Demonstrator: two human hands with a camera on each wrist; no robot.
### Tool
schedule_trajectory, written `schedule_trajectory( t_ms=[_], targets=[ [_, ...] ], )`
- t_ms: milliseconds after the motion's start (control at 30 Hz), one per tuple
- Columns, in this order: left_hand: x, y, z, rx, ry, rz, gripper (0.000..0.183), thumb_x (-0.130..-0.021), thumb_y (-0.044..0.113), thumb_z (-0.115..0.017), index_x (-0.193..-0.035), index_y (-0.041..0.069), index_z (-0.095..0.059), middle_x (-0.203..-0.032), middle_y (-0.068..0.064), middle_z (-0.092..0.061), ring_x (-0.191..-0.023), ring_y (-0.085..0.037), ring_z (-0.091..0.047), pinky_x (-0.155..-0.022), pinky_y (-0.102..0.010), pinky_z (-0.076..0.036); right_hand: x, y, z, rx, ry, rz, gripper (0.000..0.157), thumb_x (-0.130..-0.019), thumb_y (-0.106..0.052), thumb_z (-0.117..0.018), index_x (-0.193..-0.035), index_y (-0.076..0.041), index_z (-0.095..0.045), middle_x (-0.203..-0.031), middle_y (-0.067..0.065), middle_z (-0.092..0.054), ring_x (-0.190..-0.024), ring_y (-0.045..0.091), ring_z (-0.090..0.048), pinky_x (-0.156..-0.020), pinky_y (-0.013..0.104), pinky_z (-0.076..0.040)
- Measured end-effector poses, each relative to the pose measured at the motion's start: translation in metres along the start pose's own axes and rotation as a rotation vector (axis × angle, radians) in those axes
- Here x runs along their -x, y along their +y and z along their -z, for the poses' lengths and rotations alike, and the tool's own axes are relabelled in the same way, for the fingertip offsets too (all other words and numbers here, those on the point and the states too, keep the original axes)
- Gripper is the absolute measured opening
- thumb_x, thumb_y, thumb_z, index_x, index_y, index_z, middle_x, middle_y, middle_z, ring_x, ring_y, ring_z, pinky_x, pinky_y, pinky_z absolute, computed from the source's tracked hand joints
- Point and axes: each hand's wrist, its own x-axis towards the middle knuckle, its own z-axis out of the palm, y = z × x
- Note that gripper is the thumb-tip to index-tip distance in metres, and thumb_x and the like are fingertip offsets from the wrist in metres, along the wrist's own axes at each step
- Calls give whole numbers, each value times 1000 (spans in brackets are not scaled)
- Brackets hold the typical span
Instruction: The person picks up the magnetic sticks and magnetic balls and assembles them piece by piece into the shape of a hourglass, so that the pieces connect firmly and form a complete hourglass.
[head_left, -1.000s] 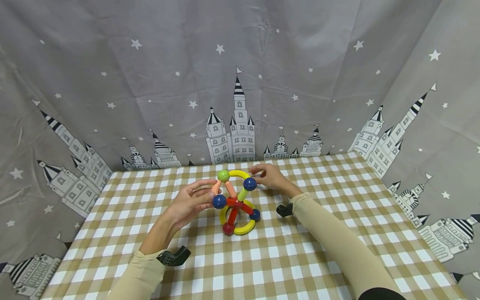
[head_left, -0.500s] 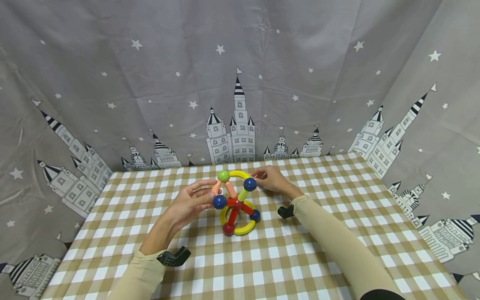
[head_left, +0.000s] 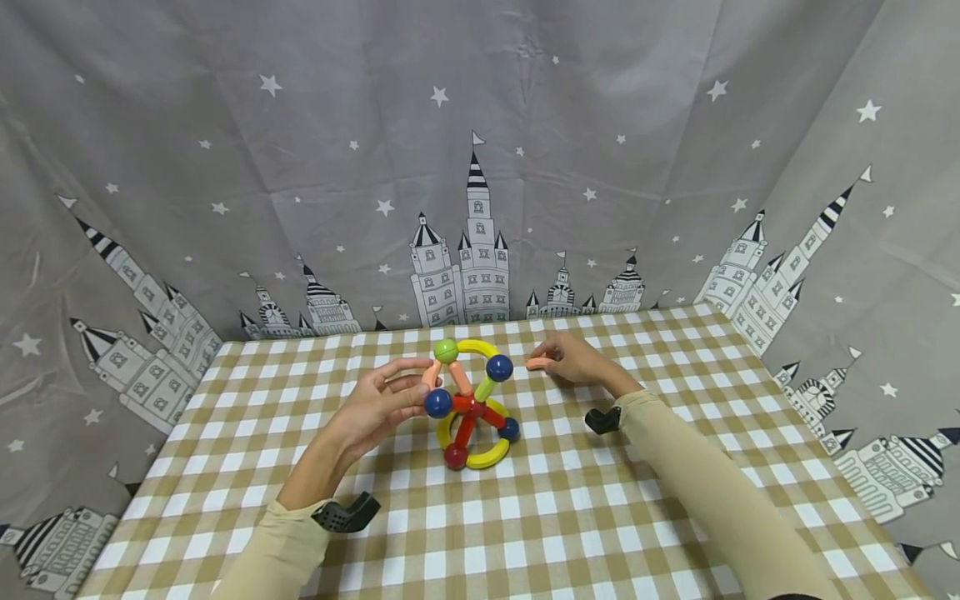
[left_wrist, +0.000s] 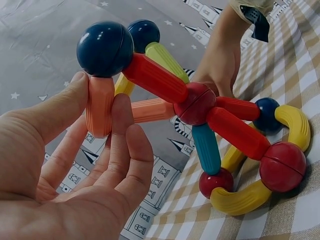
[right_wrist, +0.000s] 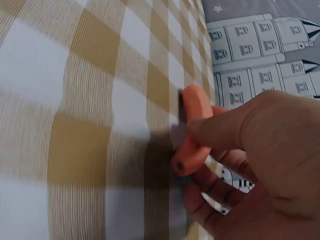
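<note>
A magnetic ball-and-rod structure stands on the cloth, with a red ball [head_left: 473, 406] at its hub and a yellow curved ring [head_left: 489, 456] at its base. My left hand [head_left: 378, 408] pinches an orange rod [left_wrist: 100, 107] on its left side, just below a blue ball [left_wrist: 105, 48]. At the top sits a green ball [head_left: 446, 351], joined by a yellow curved rod [head_left: 477, 347] toward another blue ball [head_left: 499, 367]. Right of the structure and apart from it, my right hand [head_left: 573, 358] pinches a loose orange curved rod [right_wrist: 199, 107] between thumb and fingers, close above the cloth.
A brown-and-white checked cloth [head_left: 600, 517] covers the table. Behind it hangs a grey curtain [head_left: 637, 83] printed with castles and stars. Black wrist cameras are worn on both sleeves.
My right hand has drawn away from the structure to the right, and the orange curved rod in its fingers now shows. My left hand and the structure look unchanged.
</note>
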Motion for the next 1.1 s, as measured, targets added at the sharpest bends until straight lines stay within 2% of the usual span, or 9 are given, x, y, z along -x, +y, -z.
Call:
schedule_trajectory(
  t_ms=[167,267,467,567,700,900,1100],
  targets=[
    [1,0,0,-2,3,4,48,-96,8,-73,-141,5,-55,-145,-27,-50,-113,-25,-65,-94,-39,-56,9,10,8,42,5,-11,25,-94,-2,-70,-118,-5,-75,-116,13,-71,-96,25,-61,-82,40,-51],
    [2,-1,0,-7,-6,0,50,-96,8,-72,-142,5,-53,-144,-28,-50,-113,-25,-64,-94,-39,-56,13,14,10,30,5,-34,25,-94,-4,-70,-118,-5,-75,-115,13,-72,-94,25,-61,-82,40,-50],
    [3,-1,0,-5,-8,-3,49,-96,6,-73,-141,6,-54,-144,-29,-50,-111,-24,-65,-94,-38,-56,22,17,12,23,25,-47,26,-99,-18,-70,-120,-4,-75,-117,15,-73,-108,31,-66,-93,46,-52],
    [4,-2,-1,-3,-4,-2,49,-95,6,-73,-141,5,-54,-145,-31,-49,-111,-24,-65,-93,-38,-56,29,16,14,17,43,-55,26,-99,-21,-71,-119,-4,-74,-118,15,-73,-111,34,-66,-95,49,-52],
    [4,-1,-2,-12,5,-4,51,-95,6,-74,-141,5,-53,-139,-25,-55,-112,-24,-64,-93,-38,-56,39,13,17,-6,58,-73,22,-99,-18,-70,-117,-5,-73,-116,14,-72,-104,32,-68,-90,48,-54],
    [4,-2,-2,-3,-6,-12,52,-96,4,-72,-143,2,-51,-128,-16,-61,-109,-22,-65,-91,-36,-57,52,12,21,-11,77,-27,26,-93,-7,-74,-119,-6,-71,-113,15,-71,-100,33,-69,-84,45,-57],
    [4,-1,-3,-7,-1,-16,51,-96,3,-71,-143,2,-50,-124,-14,-62,-105,-21,-65,-90,-35,-57,68,1,23,-114,84,18,30,-97,-11,-73,-126,-9,-69,-105,12,-72,-88,26,-72,-74,38,-57]
  ],
)
